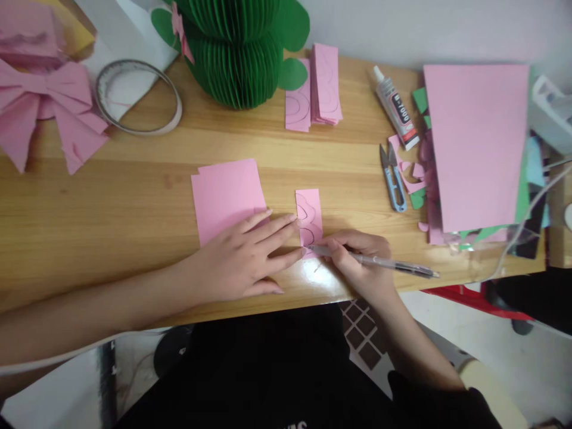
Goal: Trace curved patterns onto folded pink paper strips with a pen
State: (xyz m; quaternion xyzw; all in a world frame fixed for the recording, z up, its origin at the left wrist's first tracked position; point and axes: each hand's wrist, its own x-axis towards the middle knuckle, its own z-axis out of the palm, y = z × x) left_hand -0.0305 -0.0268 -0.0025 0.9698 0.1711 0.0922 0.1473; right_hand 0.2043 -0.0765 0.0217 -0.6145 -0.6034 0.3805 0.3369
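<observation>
My right hand (361, 259) is closed around a clear pen (393, 264), its tip touching the lower end of a small pink paper strip (309, 215). Dark curved lines are drawn on that strip. My left hand (248, 253) lies flat with fingers spread, the fingertips at the strip's left edge. Partly under this hand rest a few larger pink paper squares (227, 193). Farther back stand folded pink strips (326, 80) with similar curved lines.
A green honeycomb paper piece (241, 65) stands at the back, beside a tape roll (176, 113) and pink paper bow (42, 89). To the right are a glue tube (397, 108), blue thread snips (394, 182), paper scraps (417, 171) and stacked pink sheets (480, 143).
</observation>
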